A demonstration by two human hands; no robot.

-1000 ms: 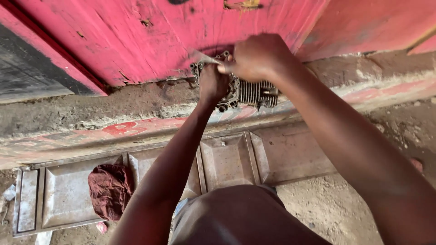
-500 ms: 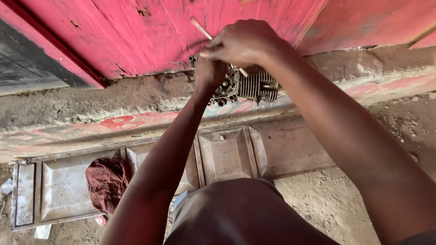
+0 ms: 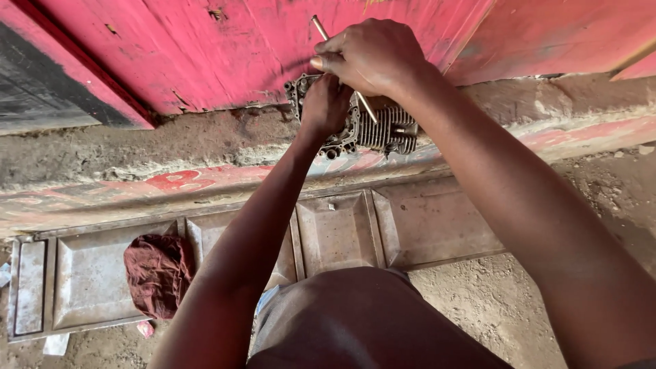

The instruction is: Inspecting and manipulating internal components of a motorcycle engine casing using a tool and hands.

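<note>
A dark, greasy finned engine part (image 3: 383, 130) rests on a dusty concrete ledge against a red wooden door. My left hand (image 3: 325, 102) grips its left end and covers part of it. My right hand (image 3: 372, 55) is above it, closed around a thin pale metal rod (image 3: 320, 26). The rod slants down from upper left, passes through my fist, and its lower end reaches the part's top face.
The worn red door (image 3: 205, 55) fills the top. A grey pressed-metal panel (image 3: 342, 232) lies on the sandy ground below the ledge, with a dark red rag (image 3: 157, 273) on its left section. My knee (image 3: 355, 321) is at the bottom centre.
My right hand has shifted up and slightly left with the rod. The rod's upper end now sticks out higher against the door. My left hand stays on the part.
</note>
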